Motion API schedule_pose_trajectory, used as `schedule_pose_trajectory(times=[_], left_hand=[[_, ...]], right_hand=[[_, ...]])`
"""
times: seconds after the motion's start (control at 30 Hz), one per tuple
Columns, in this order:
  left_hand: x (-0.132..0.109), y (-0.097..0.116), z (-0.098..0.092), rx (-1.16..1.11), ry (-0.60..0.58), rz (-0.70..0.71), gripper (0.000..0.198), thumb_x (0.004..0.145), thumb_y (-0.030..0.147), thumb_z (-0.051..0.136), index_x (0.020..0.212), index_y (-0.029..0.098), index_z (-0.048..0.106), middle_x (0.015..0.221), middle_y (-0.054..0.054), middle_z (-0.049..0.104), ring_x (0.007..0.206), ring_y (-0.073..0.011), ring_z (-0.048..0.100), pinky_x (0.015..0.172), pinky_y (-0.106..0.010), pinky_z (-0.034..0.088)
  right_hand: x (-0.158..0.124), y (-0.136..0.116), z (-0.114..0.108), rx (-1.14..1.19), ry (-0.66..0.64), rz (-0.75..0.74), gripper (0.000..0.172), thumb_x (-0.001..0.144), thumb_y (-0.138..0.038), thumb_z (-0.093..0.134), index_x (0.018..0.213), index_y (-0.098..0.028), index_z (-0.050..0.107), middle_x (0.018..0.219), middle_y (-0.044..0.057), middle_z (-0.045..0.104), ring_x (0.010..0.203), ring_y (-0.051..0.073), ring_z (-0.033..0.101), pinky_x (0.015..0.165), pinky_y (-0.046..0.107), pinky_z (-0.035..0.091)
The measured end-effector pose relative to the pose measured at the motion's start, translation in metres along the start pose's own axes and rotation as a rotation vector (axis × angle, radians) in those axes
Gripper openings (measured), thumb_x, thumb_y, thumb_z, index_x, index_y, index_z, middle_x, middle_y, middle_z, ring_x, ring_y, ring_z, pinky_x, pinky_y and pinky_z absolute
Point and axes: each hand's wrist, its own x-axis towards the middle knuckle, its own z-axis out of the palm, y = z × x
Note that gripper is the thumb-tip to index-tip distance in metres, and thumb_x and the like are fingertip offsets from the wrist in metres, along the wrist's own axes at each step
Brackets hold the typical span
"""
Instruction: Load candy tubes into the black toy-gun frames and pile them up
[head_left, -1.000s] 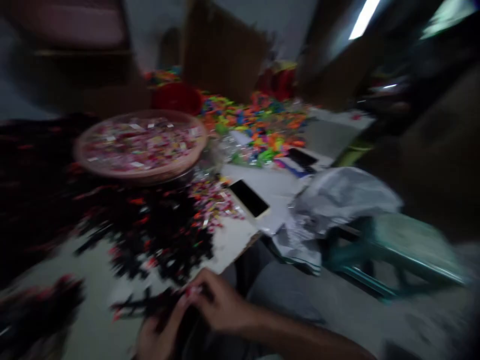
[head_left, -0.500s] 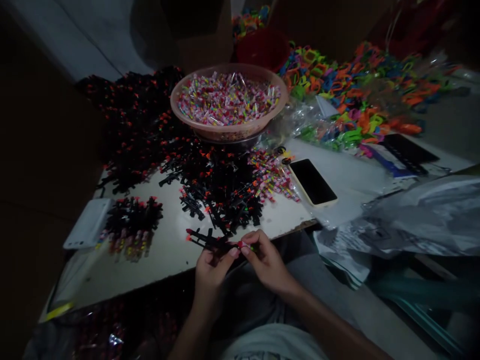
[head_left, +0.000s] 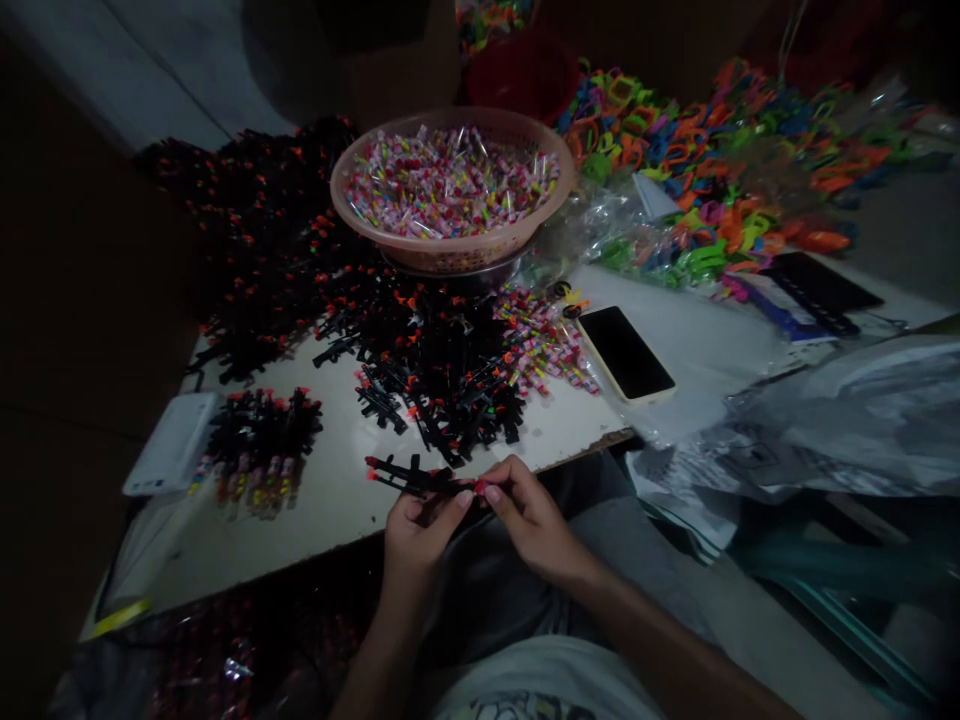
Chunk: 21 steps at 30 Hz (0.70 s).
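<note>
Just past the table's front edge, my left hand (head_left: 421,530) is closed around a small black toy gun (head_left: 412,474) with red-orange tips pointing left. My right hand (head_left: 534,520) pinches a small piece with a red end (head_left: 480,487) against the back of the gun; most of that piece is hidden by my fingers. Beyond my hands lies a heap of black toy guns (head_left: 457,370). Beside it are loose candy tubes (head_left: 551,350) in pink, white and yellow. A row of toy guns with candy tubes attached (head_left: 262,450) rests on the left.
A pink basket (head_left: 450,255) full of candy tubes stands at the back, near a larger dark pile of toy guns (head_left: 255,230). To the right lie a phone (head_left: 626,353), colourful plastic toys (head_left: 705,200) and plastic bags (head_left: 847,420). A white power bank (head_left: 171,445) sits left.
The view has shifted slightly. Both hands remain together over the toy gun, and the right fingers now cover more of the piece with the red end.
</note>
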Motion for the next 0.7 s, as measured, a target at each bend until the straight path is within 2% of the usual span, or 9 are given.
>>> schedule_pose_trajectory(times=[0.13,0.2,0.33,0.43,0.6,0.7], left_hand=[[-0.001,0.001,-0.001,0.021,-0.024,0.013,0.024,0.055,0.024,0.081,0.075,0.013,0.071,0.071,-0.006,0.073,0.068,-0.0201,0.069,0.069,-0.030,0.055],[0.001,-0.001,-0.003,0.023,-0.029,0.010,0.025,0.055,0.024,0.081,0.075,0.013,0.071,0.071,-0.005,0.073,0.067,-0.0195,0.068,0.069,-0.029,0.055],[0.006,-0.010,-0.007,0.018,-0.010,-0.004,0.028,0.053,0.025,0.083,0.075,0.013,0.071,0.073,-0.006,0.074,0.071,-0.0212,0.069,0.072,-0.030,0.055],[0.008,-0.015,-0.010,0.023,-0.013,-0.041,0.033,0.053,0.027,0.084,0.079,0.012,0.072,0.077,-0.007,0.075,0.076,-0.0228,0.070,0.076,-0.032,0.055],[0.008,-0.013,-0.011,-0.017,-0.018,-0.085,0.044,0.060,0.039,0.080,0.092,0.010,0.071,0.086,-0.011,0.074,0.085,-0.0259,0.070,0.082,-0.036,0.054],[0.006,-0.010,-0.008,-0.056,-0.037,-0.140,0.045,0.068,0.046,0.074,0.094,0.009,0.071,0.094,-0.014,0.073,0.094,-0.0275,0.068,0.091,-0.040,0.050]], right_hand=[[0.003,-0.003,-0.001,0.073,-0.047,0.006,0.027,0.093,-0.046,0.045,0.086,-0.020,0.048,0.074,-0.002,0.051,0.072,0.012,0.051,0.071,0.025,0.041],[0.003,-0.003,-0.001,0.032,-0.055,-0.001,0.026,0.094,-0.045,0.042,0.086,-0.021,0.046,0.072,-0.003,0.050,0.069,0.012,0.051,0.069,0.025,0.041],[0.000,-0.004,-0.003,-0.362,-0.055,-0.097,0.008,0.093,-0.028,0.041,0.092,-0.021,0.045,0.087,0.004,0.058,0.080,0.017,0.055,0.072,0.028,0.043],[0.000,-0.008,-0.004,-0.633,-0.098,-0.158,0.008,0.091,-0.020,0.040,0.097,-0.019,0.046,0.093,0.009,0.060,0.086,0.021,0.056,0.077,0.033,0.044],[0.002,-0.011,-0.004,-0.891,-0.091,-0.232,0.017,0.088,-0.028,0.054,0.101,-0.017,0.050,0.097,0.010,0.060,0.090,0.024,0.054,0.080,0.037,0.042],[0.003,-0.009,-0.006,-1.029,-0.051,-0.220,0.014,0.090,-0.029,0.052,0.095,-0.016,0.053,0.091,0.011,0.062,0.084,0.025,0.055,0.076,0.036,0.042]])
